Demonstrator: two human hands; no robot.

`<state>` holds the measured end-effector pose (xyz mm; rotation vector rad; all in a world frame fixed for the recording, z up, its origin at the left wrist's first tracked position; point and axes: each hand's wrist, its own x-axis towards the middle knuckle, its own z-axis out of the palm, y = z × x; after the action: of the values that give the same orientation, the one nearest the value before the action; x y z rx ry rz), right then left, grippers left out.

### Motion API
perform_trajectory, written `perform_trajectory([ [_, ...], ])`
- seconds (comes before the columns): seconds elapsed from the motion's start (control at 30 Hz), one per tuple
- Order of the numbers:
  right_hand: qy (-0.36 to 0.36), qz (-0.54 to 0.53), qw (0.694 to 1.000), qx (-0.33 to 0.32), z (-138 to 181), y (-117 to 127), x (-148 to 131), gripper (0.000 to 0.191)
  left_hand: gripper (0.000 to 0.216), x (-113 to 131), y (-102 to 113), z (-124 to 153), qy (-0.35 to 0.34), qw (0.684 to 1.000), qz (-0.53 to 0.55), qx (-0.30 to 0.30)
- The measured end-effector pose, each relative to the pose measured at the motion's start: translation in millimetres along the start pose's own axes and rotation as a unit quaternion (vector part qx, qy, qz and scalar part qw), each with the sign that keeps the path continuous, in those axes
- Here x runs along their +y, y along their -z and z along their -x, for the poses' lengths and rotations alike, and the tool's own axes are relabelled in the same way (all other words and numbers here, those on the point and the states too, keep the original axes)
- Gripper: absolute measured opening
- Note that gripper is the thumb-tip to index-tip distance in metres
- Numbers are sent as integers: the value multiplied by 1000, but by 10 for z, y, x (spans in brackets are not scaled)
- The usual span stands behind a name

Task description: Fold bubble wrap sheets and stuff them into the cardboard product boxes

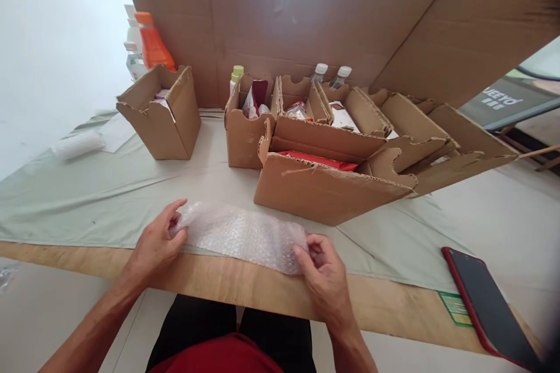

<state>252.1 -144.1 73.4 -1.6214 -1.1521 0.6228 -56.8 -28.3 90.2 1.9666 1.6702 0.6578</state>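
Observation:
A strip of clear bubble wrap (pixel 245 236) stretches between my two hands above the table's front edge. My left hand (pixel 160 239) pinches its left end between thumb and fingers. At the opposite end, my right hand (pixel 324 265) grips the bubble wrap with the thumb on top and the fingers curled behind. The strip lies nearly flat and sags slightly. Just beyond it stands a cardboard box (pixel 328 189) with a red packet (pixel 321 160) inside.
Several more cut cardboard boxes stand behind, one apart at the left (pixel 175 128). An orange bottle (pixel 153 41) and clear bottles with white caps (pixel 341 76) are by the cardboard wall (pixel 284 11). A red-cased phone (pixel 490 303) lies at the right. Rolled bubble wrap (pixel 79 144) rests far left.

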Motion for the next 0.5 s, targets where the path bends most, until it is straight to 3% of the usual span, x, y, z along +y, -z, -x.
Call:
perform_trajectory([
  [0.07, -42, -88, 995, 19, 53, 105, -50, 30, 61, 59, 68, 29, 22, 996, 83, -20],
  [0.13, -43, -82, 993, 74, 67, 181, -45, 46, 64, 102, 88, 58, 35, 993, 108, -21],
  [0.23, 6, 53, 989, 139, 61, 213, 84, 56, 66, 71, 26, 118, 25, 998, 53, -5],
  [0.33, 65, 221, 964, 132, 73, 271, 278, 61, 70, -56, -10, 192, 9, 999, -34, 16],
  [0.43, 104, 331, 926, 148, 89, 410, 362, 59, 69, -106, 75, 260, -11, 991, -98, 85],
  [0.5, 138, 368, 906, 156, 85, 427, 290, 50, 60, -14, 119, 294, -63, 980, -125, 142],
])
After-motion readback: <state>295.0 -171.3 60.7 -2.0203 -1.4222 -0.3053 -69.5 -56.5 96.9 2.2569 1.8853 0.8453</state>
